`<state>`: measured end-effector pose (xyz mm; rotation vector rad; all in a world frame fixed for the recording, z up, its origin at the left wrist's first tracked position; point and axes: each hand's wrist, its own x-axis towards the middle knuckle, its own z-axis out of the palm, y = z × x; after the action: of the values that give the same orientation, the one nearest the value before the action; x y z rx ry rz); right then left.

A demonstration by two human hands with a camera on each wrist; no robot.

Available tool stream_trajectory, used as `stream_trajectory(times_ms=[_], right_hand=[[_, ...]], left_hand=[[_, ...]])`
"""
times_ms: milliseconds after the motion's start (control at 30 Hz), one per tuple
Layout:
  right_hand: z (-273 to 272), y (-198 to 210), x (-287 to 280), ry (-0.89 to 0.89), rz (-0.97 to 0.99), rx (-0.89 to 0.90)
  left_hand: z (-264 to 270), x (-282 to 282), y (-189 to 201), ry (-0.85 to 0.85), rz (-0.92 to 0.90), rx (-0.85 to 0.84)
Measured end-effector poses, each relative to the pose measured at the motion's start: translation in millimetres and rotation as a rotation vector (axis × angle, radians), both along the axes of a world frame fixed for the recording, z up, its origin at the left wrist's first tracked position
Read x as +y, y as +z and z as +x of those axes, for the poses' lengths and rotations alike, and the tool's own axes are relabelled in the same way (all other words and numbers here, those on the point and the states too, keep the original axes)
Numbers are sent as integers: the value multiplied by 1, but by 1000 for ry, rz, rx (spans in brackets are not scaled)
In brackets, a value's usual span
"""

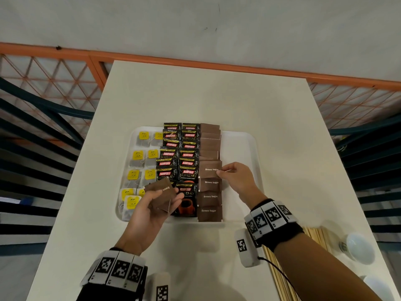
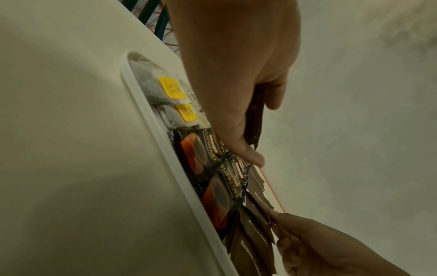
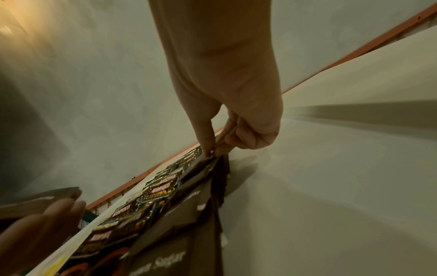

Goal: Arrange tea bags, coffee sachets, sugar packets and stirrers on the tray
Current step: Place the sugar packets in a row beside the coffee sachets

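Note:
A white tray (image 1: pixel 240 148) holds tea bags (image 1: pixel 138 156) with yellow tags on its left, two columns of black coffee sachets (image 1: pixel 187 155) in the middle, and a column of brown sugar packets (image 1: pixel 210 197) to their right. My right hand (image 1: pixel 235 178) pinches the right edge of one brown sugar packet (image 1: pixel 211 169) lying in that column. My left hand (image 1: pixel 156 203) holds a small stack of brown sugar packets (image 1: pixel 161 191) above the tray's near left part. In the left wrist view the stack (image 2: pixel 256 119) is gripped between thumb and fingers.
Wooden stirrers (image 1: pixel 280 270) lie on the white table (image 1: pixel 217 101) at the near right, partly under my right forearm. Two white cups (image 1: pixel 358 246) stand near the right edge. An orange mesh railing (image 1: pixel 54 70) runs behind the table.

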<state>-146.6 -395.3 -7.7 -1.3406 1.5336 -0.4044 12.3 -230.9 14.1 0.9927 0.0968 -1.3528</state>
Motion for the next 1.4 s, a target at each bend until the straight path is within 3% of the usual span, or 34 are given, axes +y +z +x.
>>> stream_trajectory(times_ms=[200, 367, 467, 533, 700, 867, 1067, 1300, 1400], right_hand=[[1, 5, 8, 49, -130, 44], [14, 29, 21, 381, -200, 21], [23, 40, 28, 626, -81, -81], [25, 40, 31, 676, -36, -149], [23, 40, 28, 583, -73, -262], [14, 41, 27, 652, -139, -387], [8, 37, 33, 679, -184, -326], [11, 32, 36, 453, 15, -385], [9, 26, 24, 252, 71, -426]], left_hand=[[-4, -1, -1, -76, -25, -37], [-6, -7, -1, -199, -25, -162], [-7, -10, -2, -216, -27, -198], [-7, -10, -2, -245, -41, -227], [-6, -11, -3, -234, -50, -235], [-1, -13, -2, -107, -63, -141], [2, -16, -2, -145, -78, -242], [0, -16, -8, -142, -71, -275], [1, -16, -8, -125, -28, -238]])
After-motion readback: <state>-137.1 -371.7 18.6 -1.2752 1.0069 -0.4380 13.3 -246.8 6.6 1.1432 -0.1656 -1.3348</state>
